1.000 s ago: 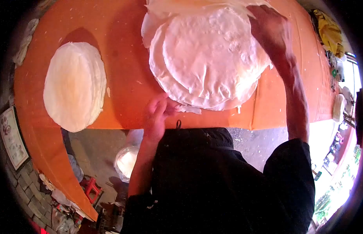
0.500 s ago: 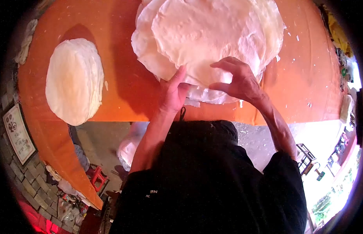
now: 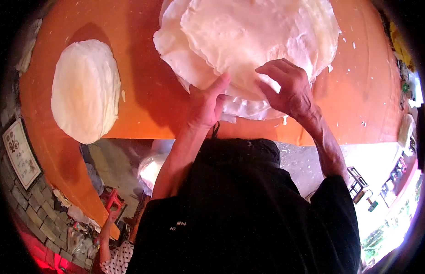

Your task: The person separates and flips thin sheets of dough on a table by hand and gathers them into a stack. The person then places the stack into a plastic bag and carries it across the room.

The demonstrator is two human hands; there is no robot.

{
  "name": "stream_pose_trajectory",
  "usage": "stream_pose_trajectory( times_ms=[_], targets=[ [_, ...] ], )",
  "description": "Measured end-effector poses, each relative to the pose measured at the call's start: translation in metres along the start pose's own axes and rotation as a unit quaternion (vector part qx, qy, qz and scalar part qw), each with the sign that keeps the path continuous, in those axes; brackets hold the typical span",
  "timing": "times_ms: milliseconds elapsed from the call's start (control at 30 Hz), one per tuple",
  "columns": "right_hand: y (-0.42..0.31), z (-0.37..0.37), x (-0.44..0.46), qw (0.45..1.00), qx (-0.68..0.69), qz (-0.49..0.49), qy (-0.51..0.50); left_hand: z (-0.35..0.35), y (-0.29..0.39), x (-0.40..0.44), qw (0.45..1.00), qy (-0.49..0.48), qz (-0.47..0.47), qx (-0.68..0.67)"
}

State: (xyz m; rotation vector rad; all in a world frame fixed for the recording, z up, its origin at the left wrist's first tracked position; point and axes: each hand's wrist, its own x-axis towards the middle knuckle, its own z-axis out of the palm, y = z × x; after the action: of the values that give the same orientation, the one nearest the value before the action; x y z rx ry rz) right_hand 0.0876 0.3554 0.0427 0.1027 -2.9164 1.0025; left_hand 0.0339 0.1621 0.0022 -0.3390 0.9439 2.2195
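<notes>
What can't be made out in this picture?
In the head view:
Large sheet stack: far side cut off by the top edge.
Left hand: several fingertips hidden, by the stack or the hand itself.
Framed sign: writing too small to read.
Dotted garment: cut off by the bottom edge.

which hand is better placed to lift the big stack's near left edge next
Probably the left hand: its thumb overlaps the big stack at that edge. The right hand is farther right, its thumb and fingertips apart.
</notes>
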Motion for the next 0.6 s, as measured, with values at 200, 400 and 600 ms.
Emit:
stream_pose_trajectory(
  times_ms=[200, 400, 600],
  targets=[
    [-0.001, -0.003, -0.002, 0.987, 0.148, 0.052, -0.023, 0.001, -0.004, 0.0, 1.0, 0.001, 0.003, -0.017],
    [-0.024, -0.011, 0.008, 0.984, 0.162, 0.066, 0.031, -0.006, -0.008, 0.002, 0.999, -0.007, -0.008, -0.037],
    [-0.023, 0.002, 0.016, 0.99, 0.113, 0.076, 0.018, -0.003, -0.005, 0.002, 0.998, -0.048, -0.009, -0.035]
  ],
)
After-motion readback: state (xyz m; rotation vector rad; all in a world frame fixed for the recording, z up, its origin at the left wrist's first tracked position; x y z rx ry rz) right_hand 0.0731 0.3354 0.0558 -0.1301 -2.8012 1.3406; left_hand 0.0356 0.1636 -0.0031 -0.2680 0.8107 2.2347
